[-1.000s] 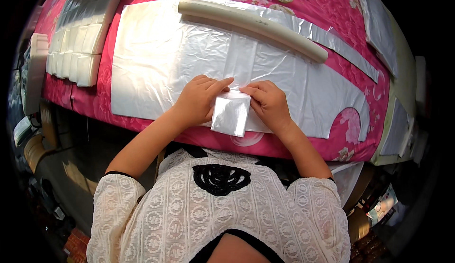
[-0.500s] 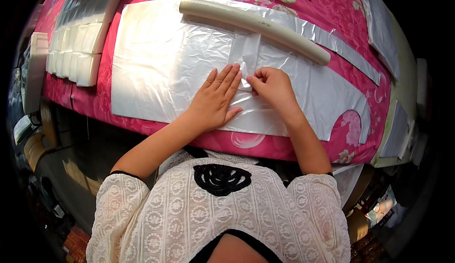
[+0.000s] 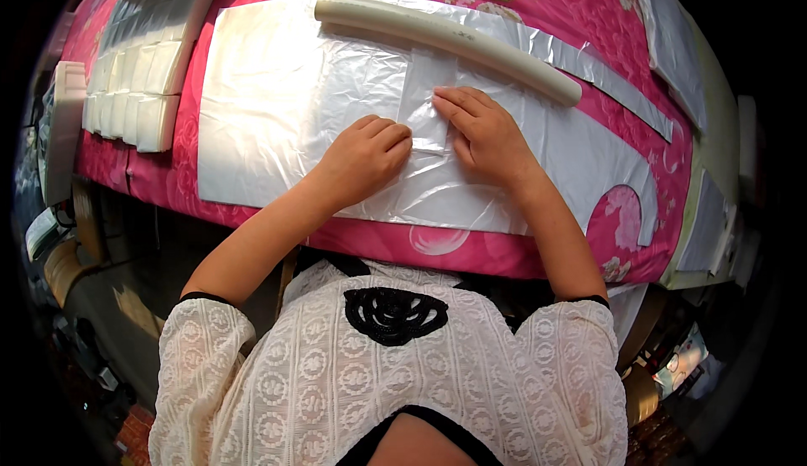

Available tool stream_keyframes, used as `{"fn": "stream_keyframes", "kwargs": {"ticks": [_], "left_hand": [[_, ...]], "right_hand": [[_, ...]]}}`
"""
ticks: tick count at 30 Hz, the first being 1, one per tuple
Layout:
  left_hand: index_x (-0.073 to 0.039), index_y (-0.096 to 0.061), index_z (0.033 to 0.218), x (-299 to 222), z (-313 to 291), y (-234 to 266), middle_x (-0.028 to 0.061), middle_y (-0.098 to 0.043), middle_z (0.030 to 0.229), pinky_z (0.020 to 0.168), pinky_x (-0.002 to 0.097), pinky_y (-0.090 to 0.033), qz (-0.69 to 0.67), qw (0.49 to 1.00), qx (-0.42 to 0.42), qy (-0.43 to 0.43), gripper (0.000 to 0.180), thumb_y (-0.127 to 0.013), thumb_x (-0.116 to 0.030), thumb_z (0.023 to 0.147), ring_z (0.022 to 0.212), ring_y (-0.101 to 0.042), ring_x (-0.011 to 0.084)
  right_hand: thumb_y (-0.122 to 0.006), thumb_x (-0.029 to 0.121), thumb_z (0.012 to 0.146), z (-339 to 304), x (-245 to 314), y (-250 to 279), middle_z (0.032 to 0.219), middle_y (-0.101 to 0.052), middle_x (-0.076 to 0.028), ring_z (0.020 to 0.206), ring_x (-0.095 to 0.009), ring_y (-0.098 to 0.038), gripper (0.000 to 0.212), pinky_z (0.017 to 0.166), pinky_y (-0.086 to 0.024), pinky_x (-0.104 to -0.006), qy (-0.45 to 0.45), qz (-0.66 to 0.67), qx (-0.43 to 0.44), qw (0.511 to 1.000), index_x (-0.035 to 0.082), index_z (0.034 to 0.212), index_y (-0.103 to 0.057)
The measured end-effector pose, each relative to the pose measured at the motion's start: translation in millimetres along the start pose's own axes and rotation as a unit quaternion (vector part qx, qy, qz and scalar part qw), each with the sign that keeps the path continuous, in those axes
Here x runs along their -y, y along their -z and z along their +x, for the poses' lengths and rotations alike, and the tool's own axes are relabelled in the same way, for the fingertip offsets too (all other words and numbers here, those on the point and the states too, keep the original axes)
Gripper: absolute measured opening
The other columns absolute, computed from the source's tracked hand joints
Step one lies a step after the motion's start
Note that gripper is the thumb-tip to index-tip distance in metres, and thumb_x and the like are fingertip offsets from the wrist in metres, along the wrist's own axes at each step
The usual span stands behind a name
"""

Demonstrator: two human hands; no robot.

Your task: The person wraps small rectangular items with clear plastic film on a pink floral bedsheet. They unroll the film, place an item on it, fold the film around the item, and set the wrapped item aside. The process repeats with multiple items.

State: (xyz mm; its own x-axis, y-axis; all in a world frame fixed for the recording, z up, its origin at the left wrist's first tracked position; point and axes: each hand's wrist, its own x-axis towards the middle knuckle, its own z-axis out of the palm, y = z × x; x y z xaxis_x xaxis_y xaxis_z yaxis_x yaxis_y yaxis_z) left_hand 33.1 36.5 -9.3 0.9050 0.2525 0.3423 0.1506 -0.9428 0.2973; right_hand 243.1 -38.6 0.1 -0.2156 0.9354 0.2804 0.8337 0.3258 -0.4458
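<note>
A large white plastic bag (image 3: 261, 105) lies spread on the table, a U-shaped cutout at its right end. In its middle is a narrow folded strip of shiny plastic (image 3: 429, 121). My left hand (image 3: 366, 159) rests at the strip's left edge, fingers curled and pressed together on the plastic; what is under the fingertips is partly hidden. My right hand (image 3: 489, 136) lies on the strip's right side, fingers stretched out and thumb apart. Beyond both hands, a long cream tube (image 3: 454, 42) lies across the far part of the bag.
Pink floral cloth (image 3: 370, 252) covers the table. Stacks of folded white packets (image 3: 139, 88) stand at the left. A narrow plastic strip (image 3: 622, 96) lies beyond the tube's right end, and more flat plastic sheets (image 3: 672, 54) lie at the far right.
My left hand has drawn back to the left and curled its flat fingers. My right hand has opened from a pinch and lies flat; the crumpled plastic between them is now a smoother strip.
</note>
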Motion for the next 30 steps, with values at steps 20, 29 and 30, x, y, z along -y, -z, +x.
{"fn": "stream_keyframes", "kwargs": {"ticks": [20, 29, 30], "left_hand": [[0.001, -0.049, 0.119, -24.7, -19.7, 8.7, 0.0119, -0.066, 0.094, 0.078, 0.0319, -0.049, -0.266, 0.939, 0.045, 0.215, 0.048, -0.066, -0.009, 0.075, 0.085, -0.064, 0.0214], [0.003, -0.034, 0.134, -11.9, 19.8, 16.5, 0.0152, -0.064, 0.094, 0.063, 0.0278, -0.049, -0.280, 0.849, 0.034, 0.447, 0.062, -0.063, -0.008, 0.080, 0.070, -0.064, 0.0181], [0.003, -0.033, 0.134, -11.6, 16.9, 12.8, 0.0168, -0.060, 0.104, 0.069, 0.0299, -0.049, -0.216, 0.899, 0.002, 0.381, 0.063, -0.063, -0.009, 0.080, 0.080, -0.062, 0.0211]], "right_hand": [[-0.062, 0.016, 0.080, -30.2, 39.2, -4.9, 0.069, -0.063, -0.012, 0.065, -0.025, -0.060, 0.013, 0.060, -0.046, -0.0322, -0.254, 0.211, 0.014, 0.944, 0.005, 0.085, -0.068], [-0.056, 0.023, 0.083, 7.4, 19.4, 0.6, 0.057, -0.062, -0.008, 0.053, -0.016, -0.060, 0.027, 0.056, -0.046, -0.0304, -0.464, 0.284, 0.127, 0.830, 0.000, 0.074, -0.067], [-0.055, 0.023, 0.084, 8.4, 18.1, 1.0, 0.057, -0.062, -0.007, 0.053, -0.014, -0.060, 0.027, 0.056, -0.046, -0.0300, -0.466, 0.286, 0.136, 0.826, 0.001, 0.073, -0.067]]}}
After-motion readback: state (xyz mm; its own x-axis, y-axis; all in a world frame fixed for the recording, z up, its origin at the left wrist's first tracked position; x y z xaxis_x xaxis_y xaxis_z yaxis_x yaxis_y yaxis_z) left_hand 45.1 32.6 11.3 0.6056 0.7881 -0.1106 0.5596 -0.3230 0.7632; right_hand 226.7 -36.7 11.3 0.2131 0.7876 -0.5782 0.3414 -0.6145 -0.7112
